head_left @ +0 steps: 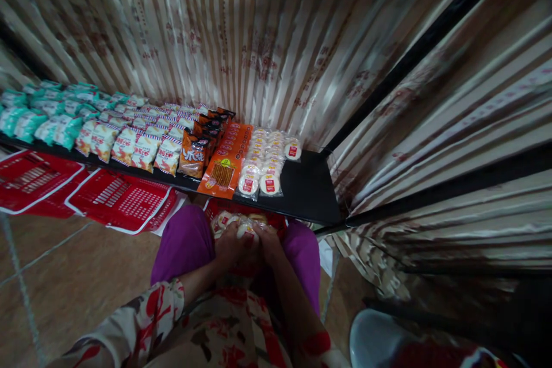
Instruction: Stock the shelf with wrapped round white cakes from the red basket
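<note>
Between my knees, both hands are low over a red basket (282,224). My left hand (232,246) and my right hand (269,240) close from either side on a rice cracker packet (247,233), a white round in transparent film with a red label. More such packets (223,220) lie in the basket beside my left hand; my fingers and wrists cover part of it. On the black shelf (308,187) just ahead, rows of matching cracker packets (270,183) overlap one another. A single packet (293,150) lies to the right of those rows.
Left of the crackers on the shelf are a flat orange snack bag (224,164), black-and-orange bags (192,154), white striped bags (144,149) and teal bags (68,130). Red baskets (123,198) stand below. A striped curtain (267,40) and black poles (405,63) surround the shelf.
</note>
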A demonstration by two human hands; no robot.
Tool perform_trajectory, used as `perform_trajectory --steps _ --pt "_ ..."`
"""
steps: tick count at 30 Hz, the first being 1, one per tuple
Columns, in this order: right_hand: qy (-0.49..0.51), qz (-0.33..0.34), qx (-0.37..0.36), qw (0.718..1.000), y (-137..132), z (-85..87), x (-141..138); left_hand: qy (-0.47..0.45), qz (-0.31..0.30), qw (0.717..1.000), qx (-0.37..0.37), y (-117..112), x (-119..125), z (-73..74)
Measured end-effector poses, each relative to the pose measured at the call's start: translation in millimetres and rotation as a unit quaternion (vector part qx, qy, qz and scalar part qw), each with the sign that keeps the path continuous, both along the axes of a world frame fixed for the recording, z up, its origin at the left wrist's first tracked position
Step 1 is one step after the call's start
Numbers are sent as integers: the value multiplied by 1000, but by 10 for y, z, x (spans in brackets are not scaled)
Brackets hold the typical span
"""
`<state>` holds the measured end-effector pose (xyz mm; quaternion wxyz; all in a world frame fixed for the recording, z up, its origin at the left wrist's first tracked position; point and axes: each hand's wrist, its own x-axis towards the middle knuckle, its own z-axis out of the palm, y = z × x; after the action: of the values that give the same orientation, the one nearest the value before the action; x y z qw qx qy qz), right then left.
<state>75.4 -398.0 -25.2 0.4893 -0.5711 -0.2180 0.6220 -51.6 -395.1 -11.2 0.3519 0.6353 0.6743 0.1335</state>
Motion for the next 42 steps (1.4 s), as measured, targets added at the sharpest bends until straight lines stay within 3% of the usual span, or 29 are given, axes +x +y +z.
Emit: perform_trajectory --steps 5,17,22,30,42 --pt "23 -11 22 999 -17 218 62 -41 3 999 22 12 99 115" --pt "-5 -22 67 997 -57 457 306 -170 21 982 81 131 244 358" --pt "-46 -37 74 996 -29 473 442 -183 8 976 115 267 377 397" --pt "-90 -97 72 989 82 589 674 -185 -18 977 107 439 678 435" --pt "-157 -203 66 964 350 567 1091 -144 -78 979 120 693 1108 743"
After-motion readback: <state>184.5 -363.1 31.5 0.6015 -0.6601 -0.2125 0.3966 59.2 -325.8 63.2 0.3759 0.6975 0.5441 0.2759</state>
